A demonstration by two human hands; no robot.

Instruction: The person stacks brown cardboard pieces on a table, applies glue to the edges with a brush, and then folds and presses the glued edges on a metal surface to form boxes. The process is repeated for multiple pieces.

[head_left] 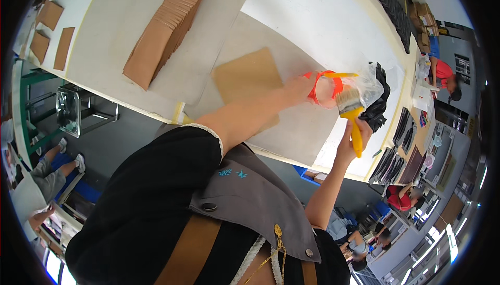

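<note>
My left hand (301, 86) reaches across the table and grips an orange-rimmed container (326, 88) that has a yellow handle lying over its top. My right hand (355, 138) holds a yellow-handled paintbrush (352, 113), bristles up, close to the container's rim. A brown cardboard sheet (249, 77) lies flat under my left forearm on a grey backing board (291, 129). Clear plastic (371, 83) and something black (379, 109) sit just behind the container.
A long stack of brown cardboard sheets (166, 24) lies on the white table (323, 14). Loose brown pieces (63, 48) sit at the far left. A metal stool (70, 110) stands beside the table. Other people (445, 77) work nearby. Dark stacked sheets (388, 162) lie at the table's right end.
</note>
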